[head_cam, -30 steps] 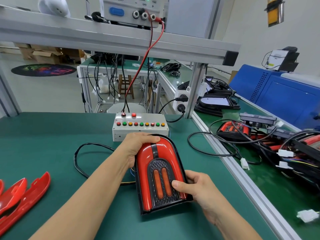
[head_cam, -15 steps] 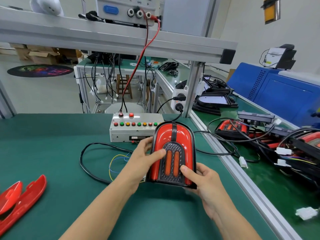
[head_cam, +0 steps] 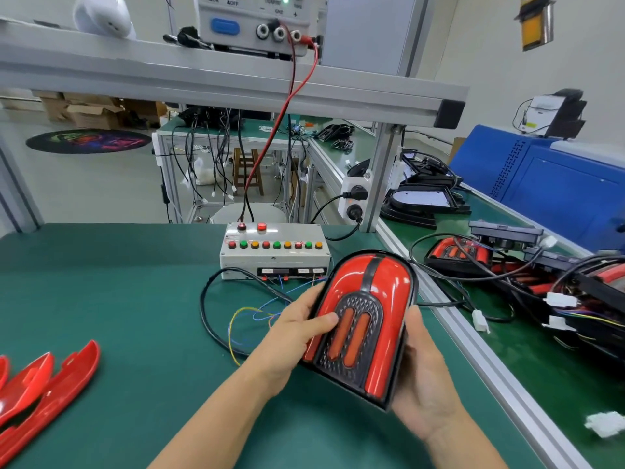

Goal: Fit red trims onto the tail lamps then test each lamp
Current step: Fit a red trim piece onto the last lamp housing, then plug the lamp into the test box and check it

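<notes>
Loose red trims [head_cam: 44,384] lie on the green mat [head_cam: 118,292] at the far left edge, overlapping one another and well apart from the hands. Farther in, a black cable [head_cam: 206,319] loops over the mat with thin blue and yellow wires [head_cam: 243,319] beside it, running toward the grey test box [head_cam: 274,253], which sits at the back of the mat with a row of red, green and amber buttons along its top. Red and black leads [head_cam: 284,106] rise from the box to the power supply [head_cam: 257,22] on the upper shelf.

In front of the box, the left hand [head_cam: 291,336] grips the left edge of the tail lamp [head_cam: 363,326], thumb laid across its face near the two orange strips. The lamp is held clear of the mat, tilted with its rounded end toward the box, and a red trim covers its face. The right hand [head_cam: 422,380] cradles the lamp from the right and beneath, fingers curled behind it and the thumb along its side.

To the right, past the metal rail [head_cam: 473,336], other lamps [head_cam: 456,253] and tangled wiring lie on a second green bench
</notes>
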